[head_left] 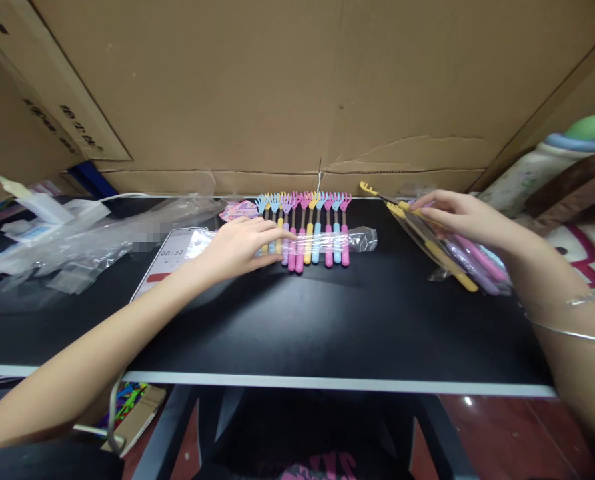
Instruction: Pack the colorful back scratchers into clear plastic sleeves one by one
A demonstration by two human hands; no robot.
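Observation:
A row of back scratchers [309, 248] with claw-shaped heads and pink, yellow, blue and purple handles lies side by side on the black table. Across their handles runs a clear plastic strip [363, 240]. My left hand [245, 243] lies over the row's left end, fingers stretched out and touching the plastic and handles, hiding some of them. To the right, my right hand [450, 212] pinches a yellow back scratcher [398, 211] near its upper part. Beneath that hand is a bundle of more back scratchers [477, 263], partly wrapped in clear plastic.
A phone [152, 267] showing a timer lies left of the row, beside crumpled clear bags [97, 240] and a white charger [47, 205]. Patterned paper [238, 211] is behind my left hand. Cardboard [277, 87] walls the back; a bottle [527, 167] stands at right.

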